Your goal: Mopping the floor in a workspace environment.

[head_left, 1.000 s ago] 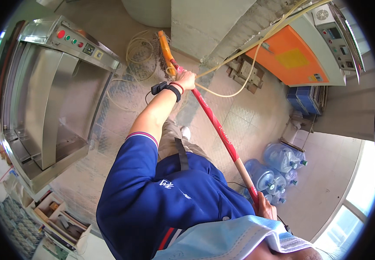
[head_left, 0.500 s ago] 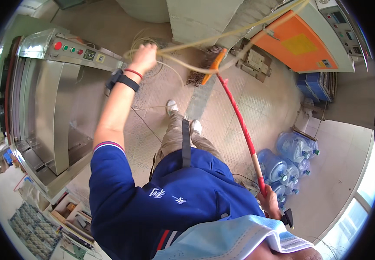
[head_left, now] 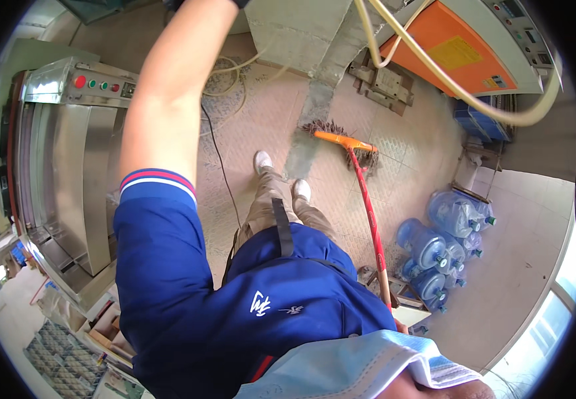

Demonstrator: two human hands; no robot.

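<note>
A mop stands at my right, its red-wrapped handle (head_left: pixel 370 219) slanting from my right side to an orange head (head_left: pixel 345 140) with dark, stringy strands on the floor. My right hand (head_left: pixel 401 326) is closed round the handle's upper end; only a little of it shows beside the blue face mask. My left arm (head_left: pixel 175 86) reaches far up and forward, and the hand itself is beyond the upper edge. A pale yellowish hose (head_left: pixel 464 93) hangs in a loop at the upper right, close to the camera. More of its coils (head_left: pixel 241 93) lie on the floor past my left arm.
A steel machine (head_left: pixel 68 186) with coloured buttons stands at the left. Large blue water bottles (head_left: pixel 427 249) are grouped at the right. An orange-fronted cabinet (head_left: pixel 444 50) is at the upper right, near a metal block (head_left: pixel 387 85). A black cable (head_left: pixel 218 153) crosses the floor by my feet.
My left hand has gone up and out of view. The hose loop has swung to the upper right. The mop head has come down rightward and turned flat; my right hand has drawn back toward my body.
</note>
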